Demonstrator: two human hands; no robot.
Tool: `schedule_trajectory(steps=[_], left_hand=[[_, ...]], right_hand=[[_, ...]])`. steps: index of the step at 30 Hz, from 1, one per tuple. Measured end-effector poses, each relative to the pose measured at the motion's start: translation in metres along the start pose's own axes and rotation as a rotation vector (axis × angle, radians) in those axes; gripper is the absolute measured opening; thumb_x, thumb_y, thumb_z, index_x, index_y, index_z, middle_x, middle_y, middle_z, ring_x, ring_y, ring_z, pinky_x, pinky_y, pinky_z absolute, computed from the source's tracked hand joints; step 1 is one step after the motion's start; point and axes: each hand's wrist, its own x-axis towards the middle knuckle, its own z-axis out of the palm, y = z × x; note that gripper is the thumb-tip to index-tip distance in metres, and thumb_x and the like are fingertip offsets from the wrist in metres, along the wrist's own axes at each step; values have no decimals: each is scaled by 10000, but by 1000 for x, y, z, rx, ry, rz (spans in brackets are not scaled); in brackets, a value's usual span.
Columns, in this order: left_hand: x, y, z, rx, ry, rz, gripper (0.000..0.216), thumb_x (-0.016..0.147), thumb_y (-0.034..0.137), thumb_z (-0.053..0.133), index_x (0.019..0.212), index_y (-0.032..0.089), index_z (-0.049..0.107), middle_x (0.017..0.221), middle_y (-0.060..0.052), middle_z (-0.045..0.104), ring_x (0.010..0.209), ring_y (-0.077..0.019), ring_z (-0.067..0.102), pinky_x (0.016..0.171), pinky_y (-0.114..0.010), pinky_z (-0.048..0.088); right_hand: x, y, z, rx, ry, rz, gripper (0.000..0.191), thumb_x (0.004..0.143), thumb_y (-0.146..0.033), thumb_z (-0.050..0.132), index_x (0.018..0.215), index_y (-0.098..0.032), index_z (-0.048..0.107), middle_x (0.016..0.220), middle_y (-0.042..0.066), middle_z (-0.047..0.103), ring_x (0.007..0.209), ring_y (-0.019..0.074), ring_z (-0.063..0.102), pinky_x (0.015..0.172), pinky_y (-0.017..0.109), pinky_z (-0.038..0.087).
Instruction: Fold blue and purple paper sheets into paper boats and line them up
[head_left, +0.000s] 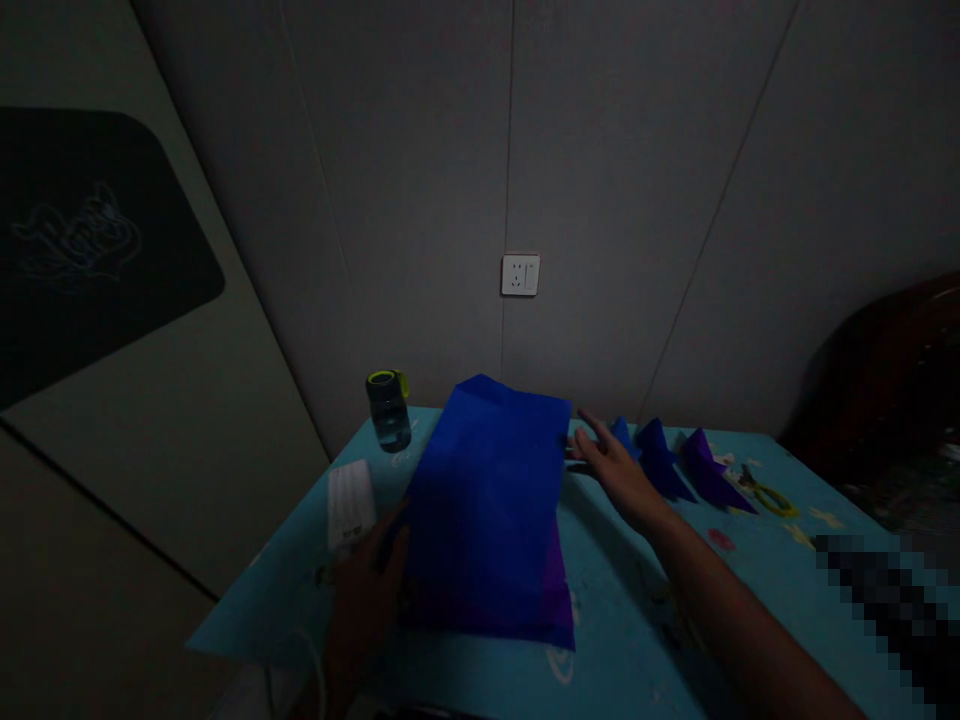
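A large blue sheet of paper (491, 490) lies over a purple sheet (559, 600), which shows along the right and lower edges. The blue sheet's far edge is bent and looks lifted. My left hand (371, 565) is at the left edge of the sheets, thumb and forefinger apart; in the dark I cannot tell whether it touches the paper. Beside the upper right edge, my right hand (611, 465) is open with its fingers spread, holding nothing. Just beyond it stand folded paper shapes: a light blue one (624, 436), a dark blue one (661, 462) and a purple one (709, 470).
A water bottle (390, 412) with a yellow-green rim stands at the table's back left. Nearer lies a white pack (351, 503). Scissors (769, 497) with yellow handles lie at the right on the turquoise tablecloth (262, 600). A wall socket (520, 274) is behind the table.
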Motion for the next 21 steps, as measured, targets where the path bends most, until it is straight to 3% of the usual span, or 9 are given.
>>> schedule_trajectory(steps=[4, 6, 10, 12, 14, 16, 19, 21], left_hand=[[-7, -12, 15, 131, -70, 74, 343, 805, 463, 565, 947, 238, 782, 953, -99, 781, 926, -324, 717, 876, -474, 546], [-14, -16, 20, 167, -115, 75, 364, 792, 468, 577, 987, 234, 778, 1026, -110, 768, 1012, -340, 697, 940, -501, 516], [-26, -20, 22, 178, -104, 51, 494, 789, 493, 580, 1183, 220, 700, 1214, -114, 696, 1158, -343, 630, 1034, -532, 447], [-30, -21, 23, 179, -72, 43, 525, 792, 494, 580, 1225, 212, 672, 1277, -112, 660, 1220, -335, 587, 1069, -531, 413], [-32, -22, 23, 176, -61, 35, 533, 788, 486, 597, 1241, 213, 658, 1300, -110, 646, 1249, -327, 564, 1085, -521, 399], [-33, -24, 24, 169, -72, 28, 525, 780, 475, 620, 1237, 220, 659, 1292, -110, 654, 1237, -328, 575, 1073, -516, 415], [-34, -28, 23, 184, -95, 29, 505, 779, 465, 626, 1219, 220, 668, 1271, -115, 668, 1211, -336, 595, 1047, -511, 442], [-33, -32, 23, 232, -118, 36, 509, 781, 466, 612, 1215, 206, 670, 1261, -127, 672, 1203, -343, 599, 1040, -517, 443]], right_hand=[[-55, 11, 17, -306, -199, -32, 798, 830, -532, 632, 1502, -230, 326, 1260, 149, 629, 1049, 280, 631, 920, 466, 487], [-83, 13, 17, -378, -276, -14, 771, 855, -508, 612, 1510, -237, 309, 1319, 156, 592, 1041, 282, 634, 944, 491, 472], [-117, 4, 12, -143, -441, 149, 843, 882, -489, 598, 1548, -310, 113, 1479, 150, 437, 1077, 244, 636, 934, 440, 496], [-123, -3, 13, -18, -507, 189, 899, 851, -475, 649, 1545, -325, 99, 1497, 131, 416, 1124, 230, 613, 962, 411, 477], [-125, -4, 18, 6, -523, 220, 839, 828, -469, 674, 1521, -282, 238, 1311, 117, 592, 1051, 225, 636, 907, 385, 496], [-124, 2, 23, -42, -482, 238, 692, 827, -473, 661, 1427, -212, 436, 970, 71, 703, 854, 212, 665, 774, 350, 521], [-122, 17, 29, -86, -402, 235, 553, 849, -509, 591, 1261, -141, 610, 727, 24, 671, 577, 163, 600, 588, 303, 489], [-125, 24, 29, -141, -372, 201, 550, 876, -531, 534, 1216, -115, 654, 670, 23, 660, 540, 161, 578, 557, 297, 466]])
